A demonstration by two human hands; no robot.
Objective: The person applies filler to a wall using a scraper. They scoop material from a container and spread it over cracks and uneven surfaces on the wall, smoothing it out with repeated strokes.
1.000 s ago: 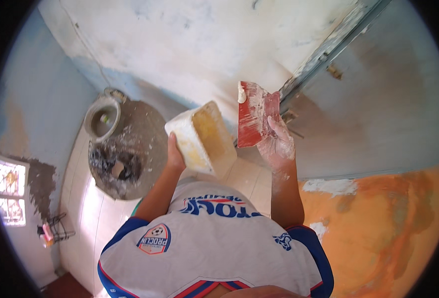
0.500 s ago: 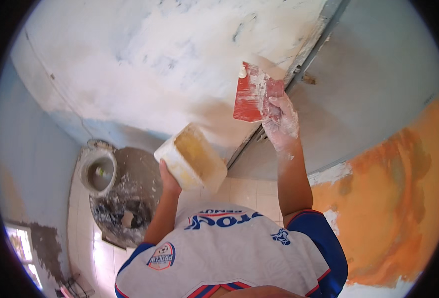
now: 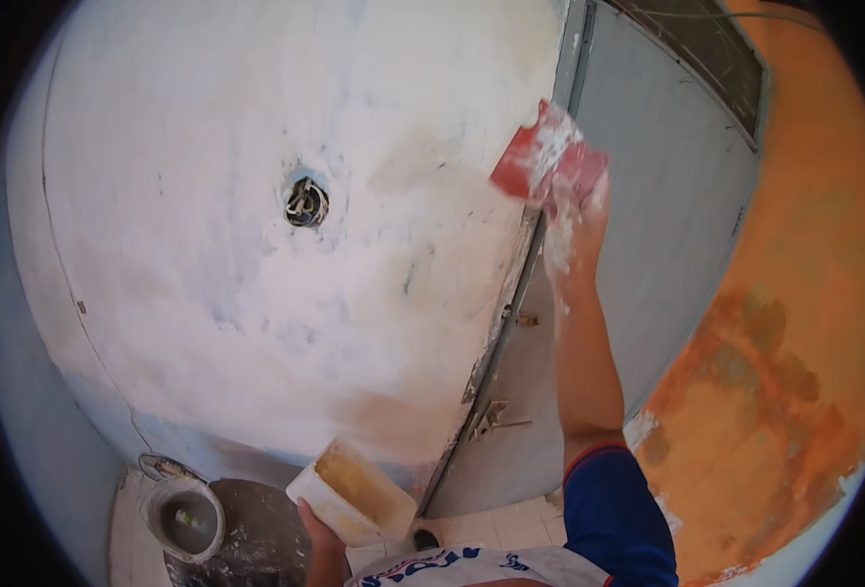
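Observation:
My right hand (image 3: 579,220), smeared with white putty, is closed on a red putty scraper (image 3: 535,161) with a wide flat blade coated in white. It is raised near the edge between the patchy white wall (image 3: 354,293) and the grey door (image 3: 638,196). I cannot tell whether the blade touches the wall. Low down, my left hand (image 3: 320,533) grips the side of a pale rectangular plastic tub (image 3: 354,494), tilted, with yellowish residue inside. Its fingers are partly hidden behind the tub.
A round hole with loose wires (image 3: 306,203) opens in the wall. At lower left, a grey bucket (image 3: 183,519) stands by a dark, splattered round surface (image 3: 256,538). A door handle (image 3: 496,421) juts out below my right arm. An orange wall (image 3: 745,440) lies to the right.
My view has tilted up, showing more of the wall, the wire hole and the door top. My right hand has raised the scraper, its blade now turned. The tub sits lower in view.

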